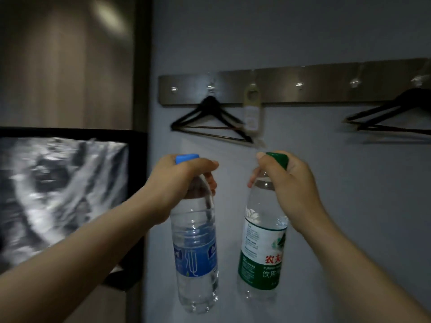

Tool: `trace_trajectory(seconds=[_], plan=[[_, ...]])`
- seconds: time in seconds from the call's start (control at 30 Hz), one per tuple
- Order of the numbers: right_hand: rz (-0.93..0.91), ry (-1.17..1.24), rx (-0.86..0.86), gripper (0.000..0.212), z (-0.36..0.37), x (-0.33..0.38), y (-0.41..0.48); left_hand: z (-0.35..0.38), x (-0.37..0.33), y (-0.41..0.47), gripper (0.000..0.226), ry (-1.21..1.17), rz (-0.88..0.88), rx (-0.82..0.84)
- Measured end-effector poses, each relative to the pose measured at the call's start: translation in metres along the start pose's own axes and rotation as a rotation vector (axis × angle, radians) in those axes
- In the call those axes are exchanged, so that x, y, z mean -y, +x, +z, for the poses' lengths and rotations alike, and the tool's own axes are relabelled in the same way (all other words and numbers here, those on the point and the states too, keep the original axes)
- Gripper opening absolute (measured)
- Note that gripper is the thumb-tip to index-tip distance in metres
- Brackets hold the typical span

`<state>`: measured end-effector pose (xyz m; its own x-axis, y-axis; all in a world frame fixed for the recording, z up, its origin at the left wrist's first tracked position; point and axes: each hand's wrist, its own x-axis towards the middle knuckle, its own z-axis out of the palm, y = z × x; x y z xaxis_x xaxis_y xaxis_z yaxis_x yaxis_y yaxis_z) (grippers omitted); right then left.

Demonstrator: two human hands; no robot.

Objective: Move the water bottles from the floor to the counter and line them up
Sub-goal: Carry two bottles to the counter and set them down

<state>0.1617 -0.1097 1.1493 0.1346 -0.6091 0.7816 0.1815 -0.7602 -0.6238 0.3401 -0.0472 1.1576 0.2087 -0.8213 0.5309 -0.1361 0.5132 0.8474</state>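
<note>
2 water bottles hang side by side in mid-air, each carried by its top in a separate hand. The blue-labelled bottle [196,252] is on the left, its blue cap [186,157] poking out above the left hand [179,183], whose fingers are curled tight round the neck just under the cap. The green-labelled bottle [261,248] is on the right; the right hand [286,183] grips it the same way, fingers wrapped round the neck and the green cap [278,158] showing over the knuckles. Both bottles are clear plastic and look nearly full. They hang roughly upright, bottoms leaning slightly toward each other, close but with a narrow gap between them, and nothing under either base. The 2 bare forearms reach in from the lower corners.

Behind the bottles is a plain pale wall [349,206]. Higher on it runs a metal hook rail [303,89]. A black hanger [210,122] dangles from a hook near its left end, a pale door tag [251,108] hangs from the next hook along, and a second black hanger [391,117] is at the far right. To the left of the wall, a dark-framed screen [58,187] shows a blurred grey and white pattern, with a wood-grain panel [58,66] above it.
</note>
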Motion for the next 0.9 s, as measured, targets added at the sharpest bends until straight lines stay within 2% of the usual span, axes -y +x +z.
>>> trace_trajectory(seconds=[0.13,0.23,0.33,0.67,0.9], plan=[[0.009,0.106,0.111,0.020,0.071,-0.017,-0.001,-0.061,-0.008,-0.024,0.030,0.095,-0.014,-0.178],[0.017,0.183,0.203,0.022,0.116,-0.024,0.001,-0.097,-0.015,-0.039,0.017,0.175,-0.035,-0.306],[0.002,0.242,0.281,0.025,0.153,-0.032,0.006,-0.123,-0.022,-0.052,0.018,0.263,-0.038,-0.413],[-0.020,0.562,0.570,0.026,0.245,-0.051,0.016,-0.161,-0.032,-0.083,0.022,0.492,-0.029,-0.774],[-0.022,0.654,0.624,0.024,0.306,-0.068,-0.001,-0.189,-0.025,-0.111,0.021,0.612,-0.092,-0.925]])
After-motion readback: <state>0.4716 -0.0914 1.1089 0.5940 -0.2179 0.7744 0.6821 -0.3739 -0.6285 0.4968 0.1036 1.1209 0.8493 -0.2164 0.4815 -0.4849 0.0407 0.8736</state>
